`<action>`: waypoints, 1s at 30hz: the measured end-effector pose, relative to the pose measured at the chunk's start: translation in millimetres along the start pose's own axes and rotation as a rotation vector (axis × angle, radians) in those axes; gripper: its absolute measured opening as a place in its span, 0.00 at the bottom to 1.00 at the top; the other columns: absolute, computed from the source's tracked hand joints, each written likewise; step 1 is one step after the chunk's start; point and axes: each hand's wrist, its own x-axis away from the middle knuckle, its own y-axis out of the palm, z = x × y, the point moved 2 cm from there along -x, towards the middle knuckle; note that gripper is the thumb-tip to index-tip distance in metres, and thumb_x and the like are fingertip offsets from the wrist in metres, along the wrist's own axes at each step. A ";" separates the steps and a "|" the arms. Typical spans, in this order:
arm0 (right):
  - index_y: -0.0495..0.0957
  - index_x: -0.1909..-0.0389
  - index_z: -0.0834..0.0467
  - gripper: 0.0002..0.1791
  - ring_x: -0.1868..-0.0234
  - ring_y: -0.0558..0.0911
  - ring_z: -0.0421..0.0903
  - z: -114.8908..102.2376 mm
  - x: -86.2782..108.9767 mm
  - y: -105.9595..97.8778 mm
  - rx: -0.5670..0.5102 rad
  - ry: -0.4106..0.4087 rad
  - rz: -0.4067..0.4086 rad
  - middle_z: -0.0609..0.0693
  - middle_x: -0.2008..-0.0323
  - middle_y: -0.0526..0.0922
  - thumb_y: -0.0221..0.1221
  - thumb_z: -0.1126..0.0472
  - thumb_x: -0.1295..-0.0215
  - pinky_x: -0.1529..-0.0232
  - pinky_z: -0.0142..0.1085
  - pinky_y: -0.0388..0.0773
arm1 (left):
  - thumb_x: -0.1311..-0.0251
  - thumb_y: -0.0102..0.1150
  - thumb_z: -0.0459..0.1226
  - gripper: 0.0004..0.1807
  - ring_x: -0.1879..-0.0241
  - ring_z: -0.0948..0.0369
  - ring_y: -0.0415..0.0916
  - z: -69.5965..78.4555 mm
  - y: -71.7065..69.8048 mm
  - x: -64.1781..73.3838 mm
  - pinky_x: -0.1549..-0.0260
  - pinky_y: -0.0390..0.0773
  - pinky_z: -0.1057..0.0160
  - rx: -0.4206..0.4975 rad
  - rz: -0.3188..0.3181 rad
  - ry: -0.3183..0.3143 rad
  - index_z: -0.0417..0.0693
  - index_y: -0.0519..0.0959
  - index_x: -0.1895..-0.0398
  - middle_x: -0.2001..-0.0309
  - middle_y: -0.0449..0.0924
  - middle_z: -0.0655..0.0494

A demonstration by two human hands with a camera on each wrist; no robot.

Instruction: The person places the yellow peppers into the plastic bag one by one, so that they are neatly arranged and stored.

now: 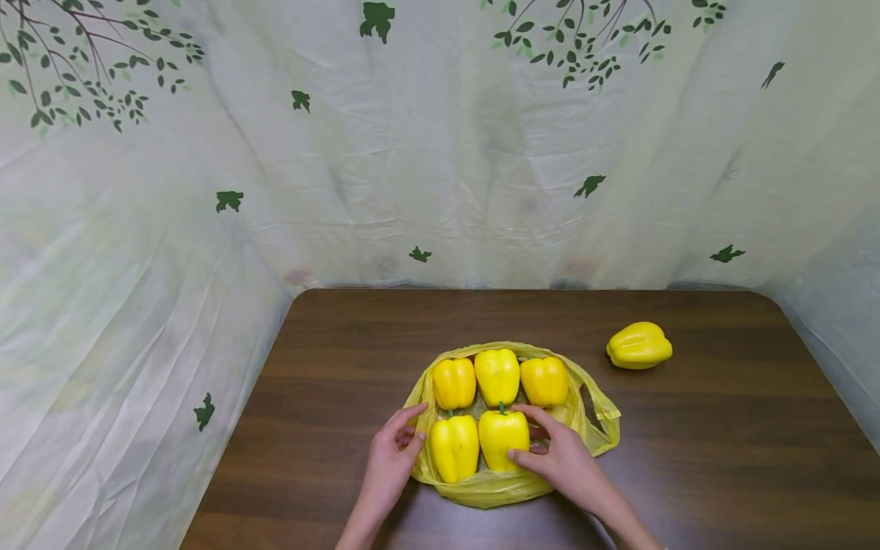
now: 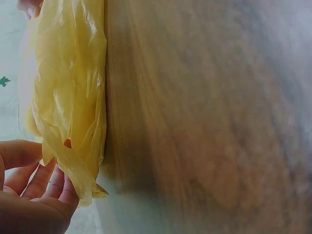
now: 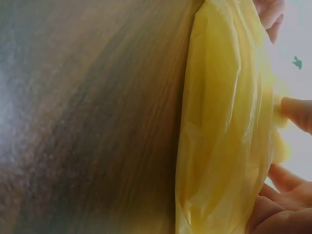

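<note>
A yellow plastic bag (image 1: 484, 495) lies spread open on the table with several yellow bell peppers inside. Three of them form the back row, one being the middle pepper (image 1: 498, 376). In front of these stand the front left pepper (image 1: 454, 451) and the front right pepper (image 1: 504, 441), stems up. My right hand (image 1: 562, 462) holds the front right pepper by its right side, thumb at the front and fingers behind. At the bag's left rim, my left hand (image 1: 390, 456) pinches the thin plastic between thumb and fingers, seen closer in the left wrist view.
Another yellow bell pepper (image 1: 638, 346) lies on its side at the back right of the brown wooden table (image 1: 357, 328). A loop handle (image 1: 608, 416) of the bag sticks out to the right. A pale leaf-print curtain (image 1: 440, 176) hangs behind the table and along its sides.
</note>
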 end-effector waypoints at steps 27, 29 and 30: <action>0.66 0.33 0.56 0.41 0.47 0.78 0.50 0.1 -4.9 -2.2 0.003 0.060 -0.018 0.53 0.39 0.75 0.70 0.46 0.44 0.50 0.45 0.78 | 0.41 0.59 0.21 0.23 0.67 0.56 0.73 1.4 2.4 -1.1 0.64 0.75 0.65 -0.024 -0.014 -0.061 0.44 0.80 0.43 0.54 0.80 0.51; 0.65 0.31 0.55 0.42 0.44 0.77 0.52 -1.3 -3.8 -4.1 -0.021 0.066 -0.015 0.53 0.37 0.73 0.70 0.47 0.44 0.48 0.46 0.77 | 0.42 0.58 0.20 0.23 0.67 0.56 0.73 2.3 2.5 -1.7 0.65 0.75 0.65 -0.037 -0.016 -0.064 0.42 0.79 0.43 0.54 0.80 0.50; 0.64 0.31 0.55 0.42 0.43 0.77 0.52 -2.0 -3.4 -4.9 -0.035 0.067 -0.016 0.53 0.36 0.72 0.70 0.48 0.44 0.47 0.46 0.77 | 0.42 0.58 0.20 0.23 0.67 0.56 0.73 3.0 2.5 -1.9 0.65 0.75 0.65 -0.041 -0.018 -0.064 0.41 0.79 0.43 0.54 0.80 0.49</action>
